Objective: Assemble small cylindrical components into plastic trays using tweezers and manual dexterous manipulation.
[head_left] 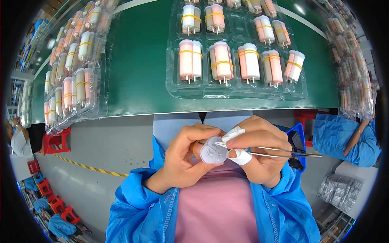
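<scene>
While the left hand (pixel 182 156) is clenching a small white cylindrical part (pixel 213 150) end-on, close to the chest and below the edge of the green workbench (pixel 137 60), the right hand (pixel 259 152) is pinching a pair of metal tweezers (pixel 275 151) whose tips are touching the part's end face. A yellow rubber band (pixel 195 148) is showing just behind the white cap, against the left fingers. Two right fingertips are wearing white tape wraps (pixel 240 156). On the bench, a clear blister tray (pixel 237 87) is holding banded pairs of pink and white tubes (pixel 190 60), well apart from the hands. The tweezer tips could be slipping off the smooth face and scratching it or pricking the left fingers, since the part is being held in mid-air with nothing bracing it; loosening the grip could be dropping it into the lap.
</scene>
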Available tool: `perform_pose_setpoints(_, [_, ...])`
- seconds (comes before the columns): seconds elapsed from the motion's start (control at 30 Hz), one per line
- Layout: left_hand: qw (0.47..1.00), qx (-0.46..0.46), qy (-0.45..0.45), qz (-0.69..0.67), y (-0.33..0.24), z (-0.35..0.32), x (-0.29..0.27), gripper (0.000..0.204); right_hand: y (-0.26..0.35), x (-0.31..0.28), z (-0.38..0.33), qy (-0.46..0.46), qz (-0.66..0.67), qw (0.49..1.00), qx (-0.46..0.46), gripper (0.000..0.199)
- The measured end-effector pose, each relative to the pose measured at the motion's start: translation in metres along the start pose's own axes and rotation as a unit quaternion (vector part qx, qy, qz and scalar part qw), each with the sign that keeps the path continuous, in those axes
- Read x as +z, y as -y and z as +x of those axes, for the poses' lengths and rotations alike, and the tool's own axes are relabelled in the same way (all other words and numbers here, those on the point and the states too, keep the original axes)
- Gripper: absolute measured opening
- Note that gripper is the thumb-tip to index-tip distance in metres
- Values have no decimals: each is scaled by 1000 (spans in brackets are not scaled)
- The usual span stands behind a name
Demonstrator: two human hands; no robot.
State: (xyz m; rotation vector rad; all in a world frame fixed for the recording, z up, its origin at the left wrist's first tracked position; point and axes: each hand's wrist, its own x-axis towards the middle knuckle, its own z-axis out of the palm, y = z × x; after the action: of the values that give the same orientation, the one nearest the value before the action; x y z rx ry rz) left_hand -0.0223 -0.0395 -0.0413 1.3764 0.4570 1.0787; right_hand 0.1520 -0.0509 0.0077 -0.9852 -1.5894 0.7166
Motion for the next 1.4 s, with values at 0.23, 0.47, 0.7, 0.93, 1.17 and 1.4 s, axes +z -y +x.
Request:
perform_pose_setpoints(0.23, [999,16,1,39,1,1,0,50,-1,-2,1,12,-6,1000,-11,19])
perform_pose_setpoints(0.47, [997,24,-16,66,3,0,-1,50,-3,4,0,-2,-10,1000,-10,16])
perform_pose_setpoints(0.7, [999,34,-24,26,3,1,1,50,-6,6,-5,-33,43,998,21,14])
perform_pose_setpoints(0.93, [999,32,-26,32,2,1,2,49,-2,2,-2,-8,11,1000,10,16])
perform_pose_setpoints(1.17, [992,58,-7,110,5,1,-4,50,-3,5,-1,-7,-19,1000,-23,15])
perform_pose_setpoints(1.4, [996,55,-16,66,5,2,-1,51,-6,9,-8,-52,50,997,18,12])
